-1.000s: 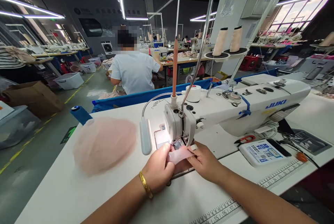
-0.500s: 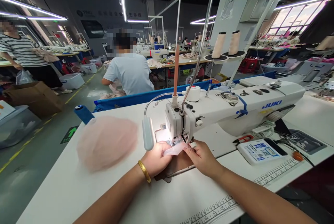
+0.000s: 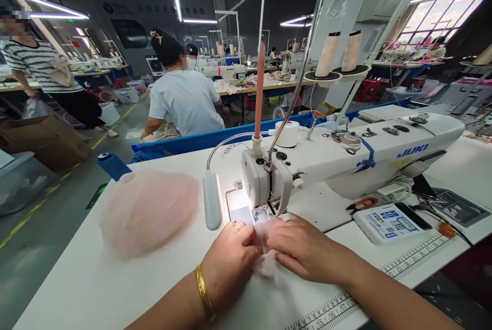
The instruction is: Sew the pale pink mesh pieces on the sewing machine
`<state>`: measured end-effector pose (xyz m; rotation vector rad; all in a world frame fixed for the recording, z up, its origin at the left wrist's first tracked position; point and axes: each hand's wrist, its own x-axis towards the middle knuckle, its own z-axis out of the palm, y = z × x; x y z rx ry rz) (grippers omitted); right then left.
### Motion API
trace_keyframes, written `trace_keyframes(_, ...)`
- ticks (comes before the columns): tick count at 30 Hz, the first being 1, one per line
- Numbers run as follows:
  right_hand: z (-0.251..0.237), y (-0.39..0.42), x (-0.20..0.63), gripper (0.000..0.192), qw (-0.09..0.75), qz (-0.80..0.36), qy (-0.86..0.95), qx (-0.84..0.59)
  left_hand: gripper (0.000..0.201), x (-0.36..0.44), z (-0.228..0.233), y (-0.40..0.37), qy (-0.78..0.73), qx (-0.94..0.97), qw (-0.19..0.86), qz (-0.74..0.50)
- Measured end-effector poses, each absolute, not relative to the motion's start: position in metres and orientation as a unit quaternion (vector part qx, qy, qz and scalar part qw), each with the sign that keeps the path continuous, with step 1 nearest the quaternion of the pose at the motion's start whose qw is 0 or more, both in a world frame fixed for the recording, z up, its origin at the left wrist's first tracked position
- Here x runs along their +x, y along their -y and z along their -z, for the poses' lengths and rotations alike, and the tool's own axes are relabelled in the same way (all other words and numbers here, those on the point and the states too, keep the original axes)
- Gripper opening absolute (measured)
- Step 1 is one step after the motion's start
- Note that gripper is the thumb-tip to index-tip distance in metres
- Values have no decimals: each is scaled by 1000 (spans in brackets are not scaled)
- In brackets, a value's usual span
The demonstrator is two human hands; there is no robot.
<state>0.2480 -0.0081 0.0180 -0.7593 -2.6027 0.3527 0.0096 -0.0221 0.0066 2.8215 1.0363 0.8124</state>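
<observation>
A white JUKI sewing machine (image 3: 346, 158) stands on the white table (image 3: 77, 279). My left hand (image 3: 229, 258), with a gold bangle on the wrist, and my right hand (image 3: 303, 249) lie side by side just in front of the needle. Between them they pinch a small piece of pale pink fabric (image 3: 264, 262) flat on the table. Part of the fabric is hidden under my fingers.
A pile of pink mesh pieces (image 3: 148, 212) lies to the left, near a blue roll (image 3: 111, 164). The machine's gooseneck lamp (image 3: 212, 201) hangs beside the needle. Red snips (image 3: 361, 204) and a printed card (image 3: 388, 221) lie on the right. A seated person (image 3: 182, 97) works beyond.
The pink piece was held up at the presser foot by both hands; now both hands have dropped closer to me and press it flat on the table.
</observation>
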Motion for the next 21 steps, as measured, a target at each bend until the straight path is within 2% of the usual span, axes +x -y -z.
trace_keyframes(8, -16, 7, 248, 10, 183, -109, 933, -289, 25, 10, -6, 18, -290, 913, 32, -286)
trace_keyframes(15, -9, 3, 248, 10, 173, -83, 931, -311, 25, 7, -11, 14, -342, 914, 49, -214)
trace_keyframes(21, -4, -3, 244, 14, 194, -59, 921, -333, 29, 5, -11, 7, -356, 914, 22, -195)
